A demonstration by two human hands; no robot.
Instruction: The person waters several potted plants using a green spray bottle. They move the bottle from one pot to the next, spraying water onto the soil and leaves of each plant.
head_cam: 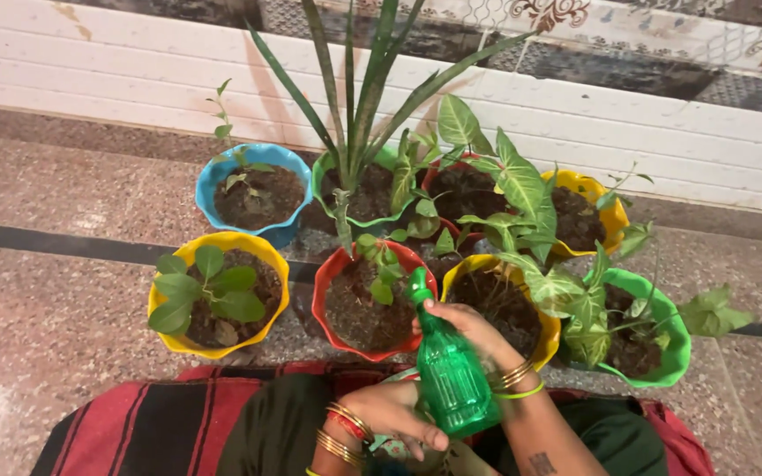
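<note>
Green translucent plastic forms the ribbed spray bottle (448, 375), held upright at bottom centre, its nozzle pointing up and left toward the red pot (321, 304).

Edges and room: the pots stand clustered on a speckled stone floor (46, 326), backed by a white painted step (134, 79). Open floor lies to the left of the yellow pot (159, 333) and to the right of the green pot (674, 339). A dark strip in the floor runs behind the front row. A red and black striped cloth (147, 423) covers the near edge, just in front of the pots.

Hands: the right hand (469, 326) is wrapped around the bottle's neck and upper body, fingers closed on it, with gold and green bangles at the wrist. The left hand (399, 414) sits at the bottle's lower body, fingers curled and touching it; whether it fully grips cannot be told. Its wrist carries gold and red bangles.

Count: eight pots in view. Front row, four: yellow, red, a second yellow (547, 339), green. Back row, four: a blue pot (209, 181), a green pot with a tall spiky plant (319, 189), a red one largely hidden by leaves (438, 172), and a yellow one (610, 211). One spray bottle. Two hands.
</note>
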